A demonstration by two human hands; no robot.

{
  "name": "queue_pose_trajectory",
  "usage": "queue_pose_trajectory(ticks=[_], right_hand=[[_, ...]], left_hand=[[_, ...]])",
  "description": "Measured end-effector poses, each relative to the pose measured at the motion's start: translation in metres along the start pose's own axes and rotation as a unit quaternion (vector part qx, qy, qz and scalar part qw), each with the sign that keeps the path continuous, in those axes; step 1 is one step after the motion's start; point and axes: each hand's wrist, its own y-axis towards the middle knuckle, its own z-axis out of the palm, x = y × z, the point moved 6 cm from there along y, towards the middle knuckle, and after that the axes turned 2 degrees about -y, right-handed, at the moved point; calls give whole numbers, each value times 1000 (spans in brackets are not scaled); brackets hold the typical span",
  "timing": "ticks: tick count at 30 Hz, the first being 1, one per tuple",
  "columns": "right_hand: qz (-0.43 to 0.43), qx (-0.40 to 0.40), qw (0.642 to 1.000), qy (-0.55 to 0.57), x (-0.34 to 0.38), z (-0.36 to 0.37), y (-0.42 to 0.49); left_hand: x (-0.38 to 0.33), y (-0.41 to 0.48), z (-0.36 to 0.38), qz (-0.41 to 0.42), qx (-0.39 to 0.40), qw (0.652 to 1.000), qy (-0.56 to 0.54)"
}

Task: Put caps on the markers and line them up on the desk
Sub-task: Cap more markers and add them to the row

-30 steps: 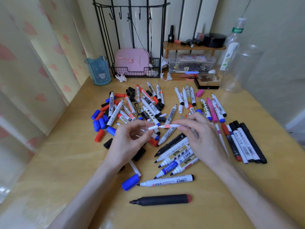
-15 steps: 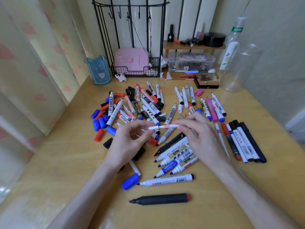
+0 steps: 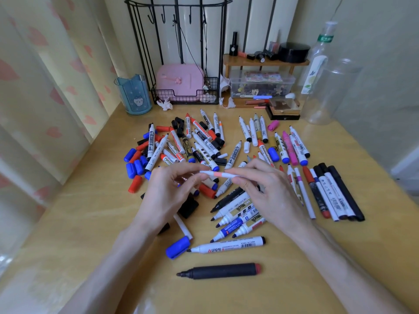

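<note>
Both hands pinch 1 thin white marker (image 3: 218, 174) with an orange band: left hand (image 3: 169, 191), right hand (image 3: 260, 189), above the marker pile (image 3: 204, 146).

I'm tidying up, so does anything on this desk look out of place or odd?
Yes. Crumpled white tissue scraps lie beside the black wire rack, unrelated to the task. The thick black marker nearest you lies uncapped, apart from the rest.
</note>
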Motion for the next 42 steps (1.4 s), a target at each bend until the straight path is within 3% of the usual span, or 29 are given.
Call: queue_pose_trajectory(ticks=[4,9,27,42], right_hand=[[-9,-14,1000,1,7,3,-1],[-5,-33,999,0,6,4,-2],[2,5,1000,24,-11,9,-7],[38,44,998,24,-16,0,0]], left_hand=[[3,4,-11,33,6,997,68],[-2,2,-7,58,12,997,58],[2,-6,10,-10,25,1000,4],[-4,-2,12,23,52,998,26]])
